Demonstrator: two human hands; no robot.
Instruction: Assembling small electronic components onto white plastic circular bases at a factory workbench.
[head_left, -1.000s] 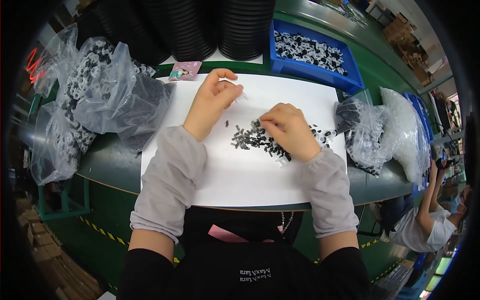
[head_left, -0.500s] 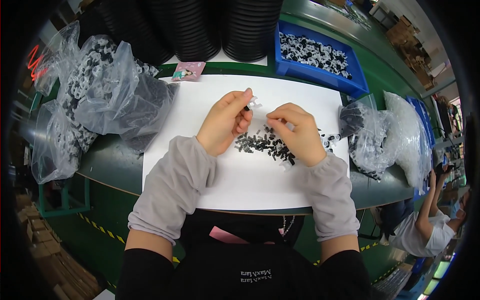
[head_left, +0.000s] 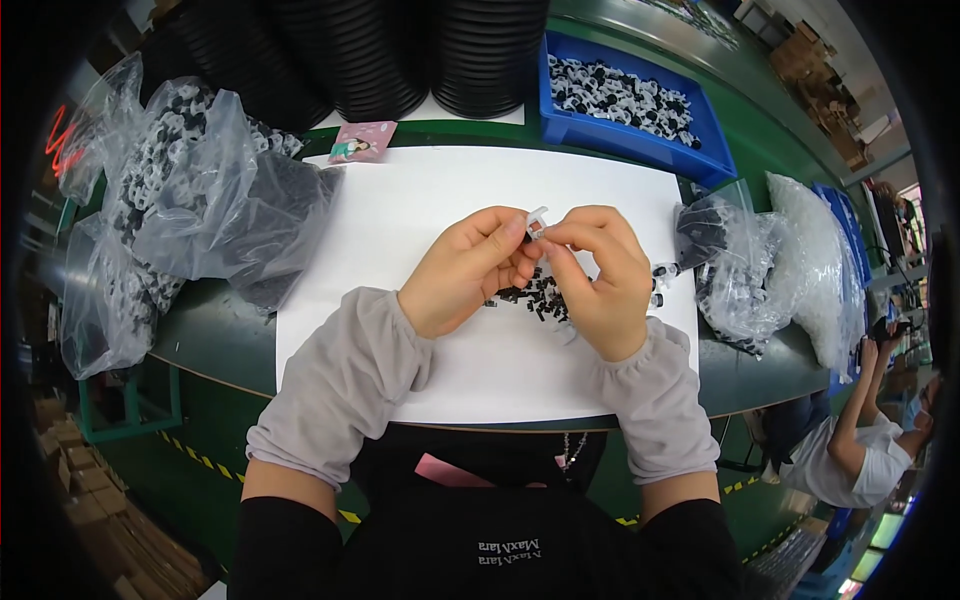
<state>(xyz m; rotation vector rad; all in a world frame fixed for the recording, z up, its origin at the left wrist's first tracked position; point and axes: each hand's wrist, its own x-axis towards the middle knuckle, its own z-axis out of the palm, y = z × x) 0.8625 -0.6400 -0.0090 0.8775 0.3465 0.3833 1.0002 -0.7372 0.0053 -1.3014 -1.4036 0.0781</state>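
Thumb and fingers of my left hand (head_left: 462, 268) are closed on a small white plastic clip (head_left: 537, 218) with a black part on it, held above the white sheet (head_left: 480, 375). My right hand (head_left: 608, 285) meets it from the other side, thumb and forefinger pinched together at the clip's edge. What sits between those right fingertips is too small to make out. Below the hands lies a loose pile of small black pieces (head_left: 541, 300), partly covered by my right hand. A few white-and-black parts (head_left: 660, 272) lie on the sheet beyond my right hand.
A blue bin (head_left: 640, 135) of white-and-black parts stands at the back right. Clear bags of parts (head_left: 200, 210) crowd the left; more plastic bags (head_left: 745, 275) lie on the right. Black ribbed stacks (head_left: 380, 70) and a pink packet (head_left: 362, 142) are behind. Another person (head_left: 850, 460) sits far right.
My right hand has come left to meet the clip, and my left hand has shifted slightly right and down. The hands, apart before, now touch the same clip.
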